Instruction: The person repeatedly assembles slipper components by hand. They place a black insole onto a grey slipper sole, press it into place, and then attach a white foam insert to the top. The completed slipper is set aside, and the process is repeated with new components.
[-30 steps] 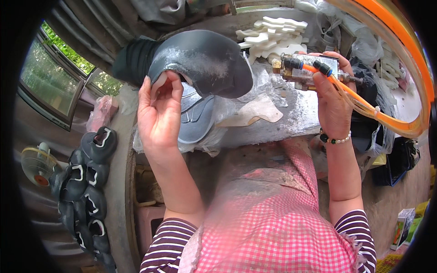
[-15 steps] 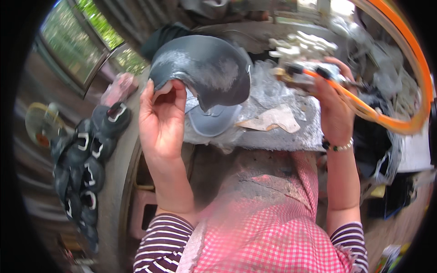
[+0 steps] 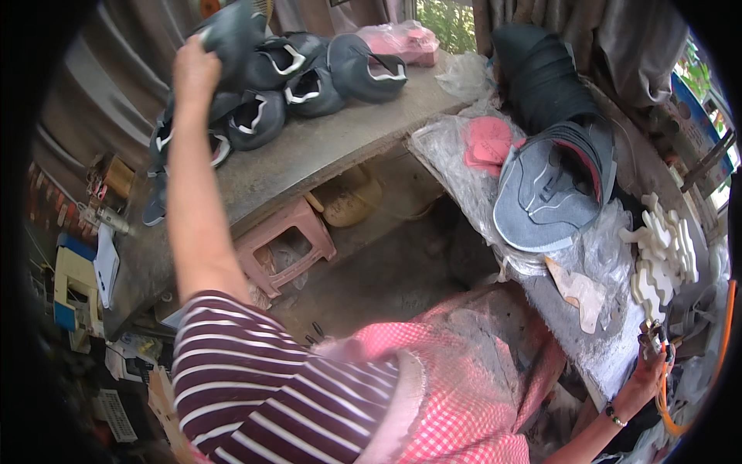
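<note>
My left hand (image 3: 197,73) reaches to the far left, closed on the edge of a dark curved molded piece (image 3: 232,42), blurred by motion. That piece is above a row of similar dark pieces (image 3: 259,116) with white-edged notches, lying on a long grey bench. At the lower right, my right hand (image 3: 645,379) is wrapped round a small metal spray gun (image 3: 654,334) with an orange hose (image 3: 725,332). Close to the gun lies a stack of white wavy pieces (image 3: 657,251). A flat beige template (image 3: 580,294) rests on the plastic-covered worktable (image 3: 587,348).
A nested stack of dark grey pieces (image 3: 549,189) runs back along the worktable beside pink round pads (image 3: 488,143). A pink stool (image 3: 286,243) and a yellowish basin (image 3: 348,201) stand beneath the bench. A pink bundle in plastic (image 3: 398,42) lies at the back.
My view has turned left. My left hand has carried the dark curved piece from above the worktable to the row on the bench. My right hand has lowered the spray gun beside the worktable.
</note>
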{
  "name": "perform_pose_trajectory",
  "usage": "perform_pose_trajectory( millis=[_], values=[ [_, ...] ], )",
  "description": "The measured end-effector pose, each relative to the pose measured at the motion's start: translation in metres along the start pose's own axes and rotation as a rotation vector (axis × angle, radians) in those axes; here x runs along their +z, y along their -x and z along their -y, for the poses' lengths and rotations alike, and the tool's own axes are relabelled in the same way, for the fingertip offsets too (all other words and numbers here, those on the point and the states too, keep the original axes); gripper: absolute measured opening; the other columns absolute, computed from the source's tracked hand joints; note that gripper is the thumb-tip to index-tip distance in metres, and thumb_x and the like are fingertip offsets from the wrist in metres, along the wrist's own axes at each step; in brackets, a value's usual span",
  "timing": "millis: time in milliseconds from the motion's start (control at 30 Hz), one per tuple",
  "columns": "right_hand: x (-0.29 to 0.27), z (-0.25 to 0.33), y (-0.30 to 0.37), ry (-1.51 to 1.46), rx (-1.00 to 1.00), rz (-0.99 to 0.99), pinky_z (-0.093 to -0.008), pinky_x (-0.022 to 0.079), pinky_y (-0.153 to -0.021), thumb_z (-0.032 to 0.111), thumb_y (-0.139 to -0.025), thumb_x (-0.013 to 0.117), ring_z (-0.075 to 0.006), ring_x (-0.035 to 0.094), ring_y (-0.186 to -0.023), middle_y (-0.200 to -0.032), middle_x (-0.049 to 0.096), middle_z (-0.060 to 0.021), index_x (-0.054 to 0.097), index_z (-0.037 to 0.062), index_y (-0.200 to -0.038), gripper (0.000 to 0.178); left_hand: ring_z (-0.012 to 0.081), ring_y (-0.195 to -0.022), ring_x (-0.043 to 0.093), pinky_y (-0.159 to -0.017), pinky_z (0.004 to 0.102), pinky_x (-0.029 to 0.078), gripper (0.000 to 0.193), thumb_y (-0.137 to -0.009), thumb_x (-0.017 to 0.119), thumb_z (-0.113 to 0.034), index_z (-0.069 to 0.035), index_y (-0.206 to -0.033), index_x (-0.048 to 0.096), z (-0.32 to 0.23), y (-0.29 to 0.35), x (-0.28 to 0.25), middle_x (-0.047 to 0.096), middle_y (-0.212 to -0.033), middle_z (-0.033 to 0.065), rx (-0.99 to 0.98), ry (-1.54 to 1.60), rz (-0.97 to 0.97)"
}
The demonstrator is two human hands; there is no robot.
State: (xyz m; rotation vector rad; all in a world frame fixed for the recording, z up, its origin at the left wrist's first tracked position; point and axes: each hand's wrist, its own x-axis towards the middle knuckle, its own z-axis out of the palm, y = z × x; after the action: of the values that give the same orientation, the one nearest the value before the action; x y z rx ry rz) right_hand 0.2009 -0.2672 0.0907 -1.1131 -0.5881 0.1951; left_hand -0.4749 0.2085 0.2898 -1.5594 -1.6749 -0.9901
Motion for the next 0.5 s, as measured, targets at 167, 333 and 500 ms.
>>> perform_pose_trajectory(
  millis=[167, 333, 500],
  values=[
    [-0.009, -0.023, 0.006, -0.029, 0.103, 0.025, -0.0433, 0.047, -0.099, 0.016, -0.096, 0.052, -0.0240, 0.055, -0.116, -0.125, 0.055, -0.0139, 0.048, 0.0017, -0.128, 0.035, 0.0424, -0.103, 0.059, -0.090, 0.0481, 0.046, 0.048, -0.083, 0.050, -0.009, -0.010, -0.131, 0.046, 0.187, -0.060, 0.084, 0.061, -0.109, 0.0265, -0.380, -0.271, 0.030],
    [-0.010, -0.025, 0.029, 0.031, 0.153, -0.063, -0.0440, 0.046, -0.100, 0.016, -0.096, 0.052, -0.0252, 0.053, -0.119, -0.130, 0.052, -0.0160, 0.044, 0.0004, -0.133, 0.041, 0.0436, -0.100, 0.060, -0.084, 0.0494, 0.046, 0.059, -0.081, 0.052, -0.006, -0.018, -0.138, 0.039, 0.100, 0.000, 0.107, 0.062, -0.108, 0.0264, -0.163, -0.144, 0.093],
    [-0.033, -0.026, 0.016, 0.049, 0.183, -0.043, -0.0432, 0.044, -0.102, 0.017, -0.096, 0.050, -0.0272, 0.053, -0.120, -0.130, 0.053, -0.0170, 0.043, 0.0001, -0.134, 0.042, 0.0136, -0.092, 0.062, -0.076, 0.0244, 0.047, 0.031, -0.085, 0.066, -0.005, -0.001, -0.114, 0.056, 0.012, 0.038, 0.053, 0.067, -0.104, 0.0069, -0.205, 0.807, -0.113]
  ],
)
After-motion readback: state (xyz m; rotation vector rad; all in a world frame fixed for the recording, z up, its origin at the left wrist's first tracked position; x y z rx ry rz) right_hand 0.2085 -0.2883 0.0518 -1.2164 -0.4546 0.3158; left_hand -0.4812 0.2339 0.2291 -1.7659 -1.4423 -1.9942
